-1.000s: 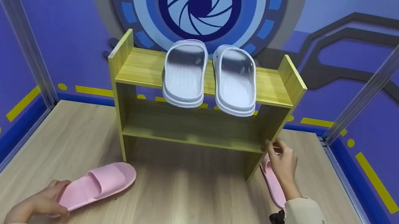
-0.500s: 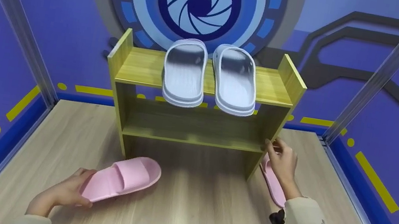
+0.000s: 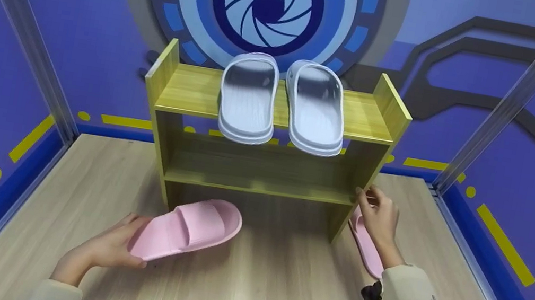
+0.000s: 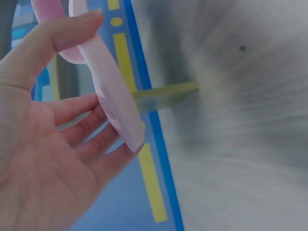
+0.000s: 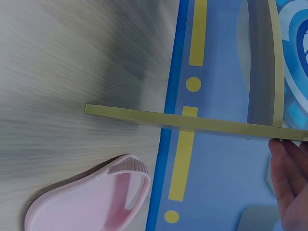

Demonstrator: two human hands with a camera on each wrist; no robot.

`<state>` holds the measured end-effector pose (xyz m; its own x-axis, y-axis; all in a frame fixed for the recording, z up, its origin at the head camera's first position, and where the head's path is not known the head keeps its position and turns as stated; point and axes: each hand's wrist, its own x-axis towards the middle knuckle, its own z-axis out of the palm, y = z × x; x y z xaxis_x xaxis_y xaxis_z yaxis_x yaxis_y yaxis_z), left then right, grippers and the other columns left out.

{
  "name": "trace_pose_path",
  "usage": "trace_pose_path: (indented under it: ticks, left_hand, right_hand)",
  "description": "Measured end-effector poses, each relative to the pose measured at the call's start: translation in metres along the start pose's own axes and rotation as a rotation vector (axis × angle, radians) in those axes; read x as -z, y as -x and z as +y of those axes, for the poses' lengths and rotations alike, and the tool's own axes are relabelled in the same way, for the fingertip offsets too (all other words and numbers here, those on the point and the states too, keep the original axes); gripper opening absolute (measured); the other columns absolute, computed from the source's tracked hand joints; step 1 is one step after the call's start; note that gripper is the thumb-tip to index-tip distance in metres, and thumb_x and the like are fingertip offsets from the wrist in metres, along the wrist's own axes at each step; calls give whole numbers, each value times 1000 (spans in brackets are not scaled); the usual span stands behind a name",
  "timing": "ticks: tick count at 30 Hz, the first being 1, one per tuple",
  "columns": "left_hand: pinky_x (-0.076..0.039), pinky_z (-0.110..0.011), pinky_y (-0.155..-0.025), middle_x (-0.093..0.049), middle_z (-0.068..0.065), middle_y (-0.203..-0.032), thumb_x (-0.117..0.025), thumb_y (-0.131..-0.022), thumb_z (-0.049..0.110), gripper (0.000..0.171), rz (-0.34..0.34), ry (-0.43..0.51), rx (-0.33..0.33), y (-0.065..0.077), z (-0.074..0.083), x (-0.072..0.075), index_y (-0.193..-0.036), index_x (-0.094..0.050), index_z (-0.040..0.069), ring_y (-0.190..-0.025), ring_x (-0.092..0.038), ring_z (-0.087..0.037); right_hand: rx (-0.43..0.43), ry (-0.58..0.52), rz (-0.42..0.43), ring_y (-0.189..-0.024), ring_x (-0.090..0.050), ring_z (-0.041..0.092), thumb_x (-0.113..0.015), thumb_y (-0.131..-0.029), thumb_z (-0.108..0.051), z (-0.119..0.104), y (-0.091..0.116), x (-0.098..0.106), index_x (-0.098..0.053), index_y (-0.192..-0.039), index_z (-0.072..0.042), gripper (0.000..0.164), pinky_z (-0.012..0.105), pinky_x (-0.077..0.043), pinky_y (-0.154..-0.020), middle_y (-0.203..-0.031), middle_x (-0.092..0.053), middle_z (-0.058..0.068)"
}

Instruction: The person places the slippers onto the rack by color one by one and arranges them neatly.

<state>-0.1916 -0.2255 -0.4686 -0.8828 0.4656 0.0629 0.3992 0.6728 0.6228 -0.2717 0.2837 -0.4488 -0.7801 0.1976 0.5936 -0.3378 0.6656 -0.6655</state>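
My left hand point(image 3: 115, 246) grips the heel end of a pink slipper point(image 3: 202, 223), thumb on one side and fingers under the sole. The slipper is raised off the floor, its toe pointing to the lower front of a yellowish wooden shoe rack point(image 3: 261, 191). In the left wrist view, the slipper's sole edge point(image 4: 115, 96) lies between thumb and fingers. My right hand point(image 3: 379, 216) holds the rack's right side panel point(image 5: 144, 117) near the middle shelf, fingertips against its outer face. A second pink slipper point(image 3: 367, 243) lies on the floor outside that panel, partly behind the right hand.
Two light grey-blue clogs point(image 3: 249, 99) stand side by side on the rack's top shelf point(image 3: 191, 89), heels jutting past its front edge. Under the rack is a wood-pattern floor point(image 3: 272, 290). Blue-purple walls point(image 3: 63, 48) with metal corner posts point(image 3: 512, 97) enclose the sides and back.
My left hand has lifted the pink slipper and carried it right and forward, toward the rack's lower opening. The right hand, rack and clogs have stayed in place.
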Motion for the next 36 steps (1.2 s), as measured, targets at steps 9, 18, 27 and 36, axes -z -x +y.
trace_pose_path:
  ticks: [9,18,27,36]
  left_hand:
    - [-37,-46,-82,-42,-14,-118,-78,-61,28,85,44,-18,12,-7,25,8,-128,-37,-5,-101,-44,-27]
    - [-40,-45,-80,-42,-14,-118,-77,-62,25,81,129,-73,48,-21,40,10,-129,-39,-1,-97,-47,-27]
    - [-40,-48,-81,-44,-17,-116,-76,-64,28,79,224,-126,71,-33,50,7,-126,-40,-4,-99,-46,-31]
    - [-39,-50,-81,-46,-19,-115,-75,-63,27,76,346,-134,79,-44,54,3,-124,-43,-6,-100,-45,-33]
  right_hand:
    - [2,1,-7,-73,-62,23,-61,-84,-24,0,-1,0,-66,-94,-3,24,38,-50,-62,-82,-65,11]
    - [14,12,10,-71,-63,23,-62,-82,-22,2,-1,0,-65,-85,-4,19,38,-50,-62,-79,-65,10]
    - [23,13,20,-71,-63,23,-63,-82,-22,2,-1,0,-65,-82,-4,18,38,-50,-62,-77,-65,10]
    - [37,10,20,-71,-63,25,-63,-82,-22,1,-1,0,-64,-80,-4,18,39,-50,-61,-76,-64,10]
